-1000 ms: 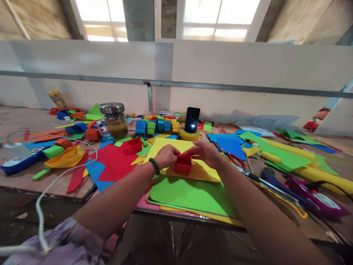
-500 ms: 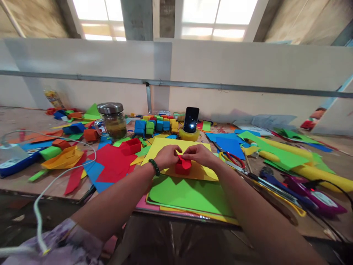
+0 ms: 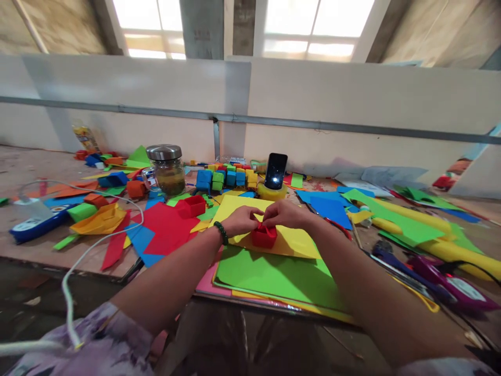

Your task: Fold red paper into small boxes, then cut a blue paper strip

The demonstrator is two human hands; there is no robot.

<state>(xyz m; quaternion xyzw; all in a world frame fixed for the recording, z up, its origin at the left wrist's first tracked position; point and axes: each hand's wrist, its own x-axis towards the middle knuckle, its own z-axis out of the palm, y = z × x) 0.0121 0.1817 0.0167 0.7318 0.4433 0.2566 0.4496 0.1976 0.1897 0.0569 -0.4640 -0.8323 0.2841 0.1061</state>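
A small red box [image 3: 264, 237] sits on a yellow sheet [image 3: 293, 241] that overlaps a green sheet [image 3: 274, 277]. At the box's left rear edge is my left hand [image 3: 241, 219], its fingers closed on the rim, with a dark green bead bracelet on the wrist. My right hand [image 3: 285, 214] pinches the top edge of the same box from the right. The fingertips of both hands are close together and partly hide the box's upper folds.
Left lie red paper [image 3: 166, 230], another red box [image 3: 191, 206] and a glass jar [image 3: 169, 172]. A phone [image 3: 276, 169] stands behind. Right are blue paper [image 3: 331, 206], yellow rolls [image 3: 462, 248] and a purple tool [image 3: 450, 284]. A white cable [image 3: 67, 292] crosses the left side.
The view has shifted slightly, moving the scene to the right in the picture. The red flap that stood up at the box's front top is now folded in or hidden behind the front wall.
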